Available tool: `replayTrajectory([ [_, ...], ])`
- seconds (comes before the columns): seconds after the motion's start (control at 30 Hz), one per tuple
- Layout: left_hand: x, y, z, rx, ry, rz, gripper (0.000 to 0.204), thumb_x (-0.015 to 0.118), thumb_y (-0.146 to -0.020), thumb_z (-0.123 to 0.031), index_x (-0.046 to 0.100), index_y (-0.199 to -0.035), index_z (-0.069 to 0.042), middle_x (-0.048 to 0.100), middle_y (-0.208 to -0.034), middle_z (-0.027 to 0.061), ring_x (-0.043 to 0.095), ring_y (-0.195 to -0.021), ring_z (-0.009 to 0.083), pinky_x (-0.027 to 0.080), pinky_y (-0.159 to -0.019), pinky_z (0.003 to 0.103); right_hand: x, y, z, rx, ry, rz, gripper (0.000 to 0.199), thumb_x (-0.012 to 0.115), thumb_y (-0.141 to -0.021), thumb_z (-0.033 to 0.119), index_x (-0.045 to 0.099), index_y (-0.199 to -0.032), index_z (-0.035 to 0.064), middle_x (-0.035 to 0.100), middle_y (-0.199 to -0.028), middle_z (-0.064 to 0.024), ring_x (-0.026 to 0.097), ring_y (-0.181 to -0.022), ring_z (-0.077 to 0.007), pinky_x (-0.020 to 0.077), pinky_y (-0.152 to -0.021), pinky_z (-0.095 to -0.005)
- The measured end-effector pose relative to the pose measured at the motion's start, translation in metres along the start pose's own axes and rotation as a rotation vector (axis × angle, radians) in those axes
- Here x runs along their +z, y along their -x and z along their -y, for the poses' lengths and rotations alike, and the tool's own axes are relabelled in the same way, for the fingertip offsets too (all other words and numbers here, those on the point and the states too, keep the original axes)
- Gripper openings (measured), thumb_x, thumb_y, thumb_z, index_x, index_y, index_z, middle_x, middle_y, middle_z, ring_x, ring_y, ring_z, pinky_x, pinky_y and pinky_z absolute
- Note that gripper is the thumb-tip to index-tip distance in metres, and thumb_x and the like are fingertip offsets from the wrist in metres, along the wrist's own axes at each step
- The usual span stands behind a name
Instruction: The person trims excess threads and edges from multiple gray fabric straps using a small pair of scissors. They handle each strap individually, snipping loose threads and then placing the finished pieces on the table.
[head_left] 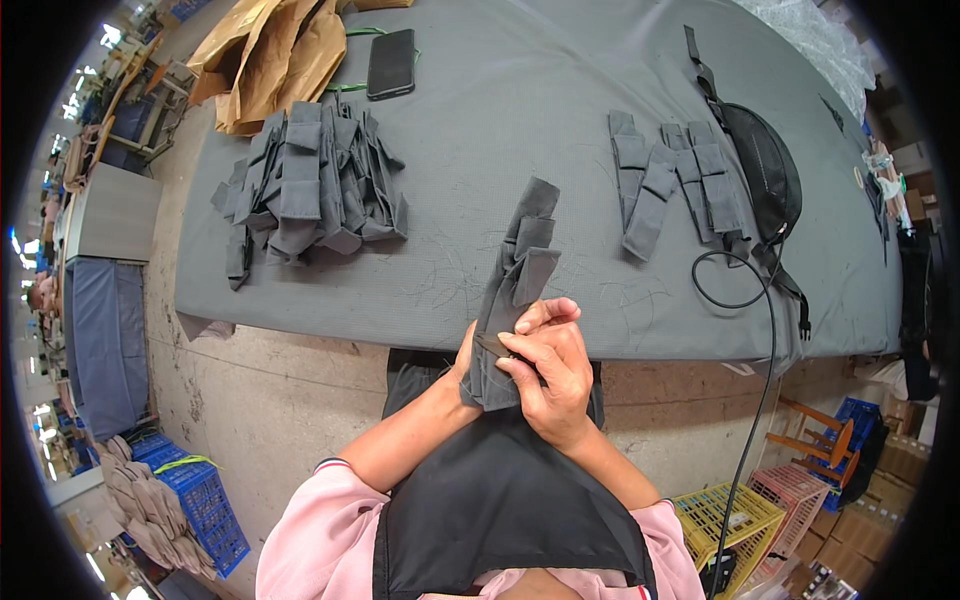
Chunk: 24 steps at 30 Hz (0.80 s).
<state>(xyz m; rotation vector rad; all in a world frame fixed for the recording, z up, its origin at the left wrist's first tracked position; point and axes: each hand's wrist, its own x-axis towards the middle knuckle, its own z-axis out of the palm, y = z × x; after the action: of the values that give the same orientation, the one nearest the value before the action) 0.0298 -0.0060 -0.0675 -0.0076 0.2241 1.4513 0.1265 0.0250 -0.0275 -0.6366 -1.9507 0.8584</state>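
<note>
A dark grey sewn fabric strip (500, 290) with folded flaps stands up slantwise between my hands, at the near edge of the table. My left hand (464, 358) is closed round its lower part from behind, and the cloth hides most of those fingers. In front of the strip, my right hand (556, 372) pinches thumb against index finger on something small and dark, too little shown to name. Its other fingers are curled. A heap of similar grey strips (300, 190) lies to the left, and several more strips (650, 190) lie side by side to the right.
On the grey-covered table (450, 120) are a black phone (391, 64), brown paper bag (270, 60), loose threads and a black waist bag (765, 170) with a cable (765, 370) hanging over the edge. Blue (200, 500) and yellow crates (730, 515) stand on the floor.
</note>
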Motion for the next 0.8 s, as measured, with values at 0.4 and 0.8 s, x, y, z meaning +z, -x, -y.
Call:
replayTrajectory([
  [0.4,0.004,0.004,-0.003,-0.083,-0.041,-0.044,0.018,0.042,-0.094,-0.024,0.045,-0.081,-0.011,0.046,-0.111,0.0101,0.038,-0.120,0.0204,0.030,-0.107,0.039,-0.009,0.006,0.001,0.510,-0.466,0.057,0.017,0.066,-0.077,-0.004,0.066,-0.094,0.0001,0.058,-0.095,-0.0054,0.057,-0.078,-0.0126,0.0484,-0.058,-0.0223],
  [0.8,0.025,0.007,-0.005,0.252,-0.635,-0.452,0.039,0.035,-0.102,-0.035,0.052,-0.112,-0.001,0.060,-0.099,0.0054,0.059,-0.086,0.0111,0.050,-0.077,0.028,-0.016,-0.012,-0.012,0.667,-0.435,0.171,0.032,0.068,-0.080,-0.001,0.050,-0.106,0.0013,0.056,-0.080,-0.0031,0.054,-0.071,-0.0053,0.0428,-0.058,-0.0187],
])
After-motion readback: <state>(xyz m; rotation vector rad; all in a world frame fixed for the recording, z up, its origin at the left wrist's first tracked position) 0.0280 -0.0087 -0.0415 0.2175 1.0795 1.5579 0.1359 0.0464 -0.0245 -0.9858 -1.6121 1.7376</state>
